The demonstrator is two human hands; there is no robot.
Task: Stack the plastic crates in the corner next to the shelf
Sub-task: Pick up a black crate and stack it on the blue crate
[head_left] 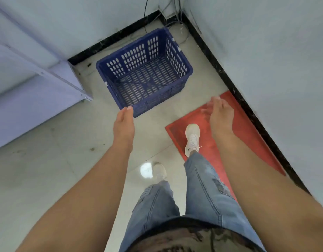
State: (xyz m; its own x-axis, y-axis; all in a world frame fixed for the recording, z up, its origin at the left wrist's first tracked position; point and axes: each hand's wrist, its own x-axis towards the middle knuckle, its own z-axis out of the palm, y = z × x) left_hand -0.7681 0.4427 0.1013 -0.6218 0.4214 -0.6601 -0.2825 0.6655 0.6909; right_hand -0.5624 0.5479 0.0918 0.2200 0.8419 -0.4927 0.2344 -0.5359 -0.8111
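Both arms reached forward and down, bare forearms filling the lower frame. Left hand (pixel 124 122) was extended with fingers straight and held together, fingertips at the near corner of the blue crate (pixel 144 73); whether they actually touched the rim could not be told. Right hand (pixel 218 115) hung over the red mat (pixel 237 124), fingers loosely spread and relaxed, holding nothing; motion blur smeared its fingertips.

Blue crate sat on the floor (pixel 48 170) in the corner, between the shelf (pixel 38 84) on the left and the right wall (pixel 266 51), turned at an angle to both walls. Rigid plastic, rectangular, slotted side walls and a perforated grid bottom, thick rolled rim, a few pale scuffs on the rim. Nothing visible inside it.

Shelf was pale lavender metal with a punched upright, cut off at the left edge. Cables (pixel 173 17) tangled in the far corner, too small to sort out. Black skirting (pixel 229 82) ran along both walls. Floor was glossy pale tile with a bright light reflection near the left shoe (pixel 159 170). Right shoe (pixel 192 139), white and laced, stood on the mat. Jeans (pixel 202 197) were faded denim, torn on the right leg.
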